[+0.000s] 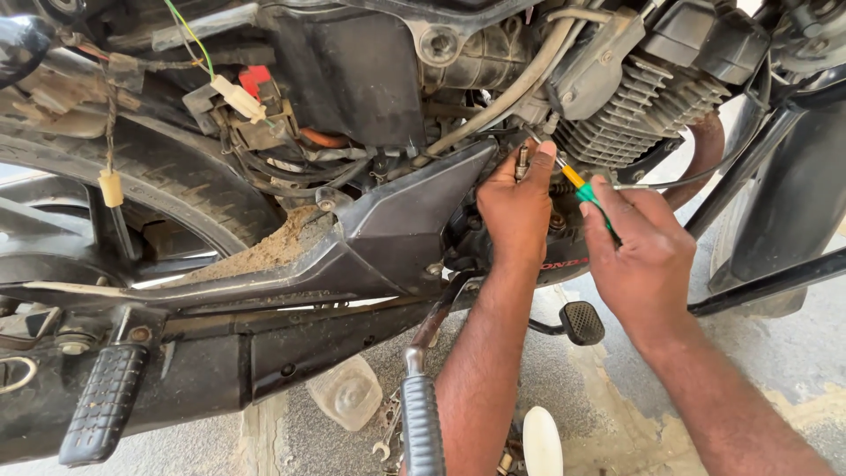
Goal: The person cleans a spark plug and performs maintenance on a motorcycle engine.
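I look at the side of a motorcycle with its panels off. My right hand (639, 251) grips a screwdriver with a green and yellow handle (579, 188); its shaft points up and left at a spot below the finned engine cylinder (648, 119). My left hand (518, 207) is right beside it, its fingers pinching a small metal fitting (522, 160) on the engine. The two hands nearly touch. The screwdriver's tip is hidden among the engine parts.
A black side cover (397, 229) with a heap of dried mud (269, 251) lies left of my hands. The kick-start lever (421, 414) rises at the bottom centre, a brake pedal (582, 322) sits beside my forearms, and wrenches (388, 432) lie on the concrete floor.
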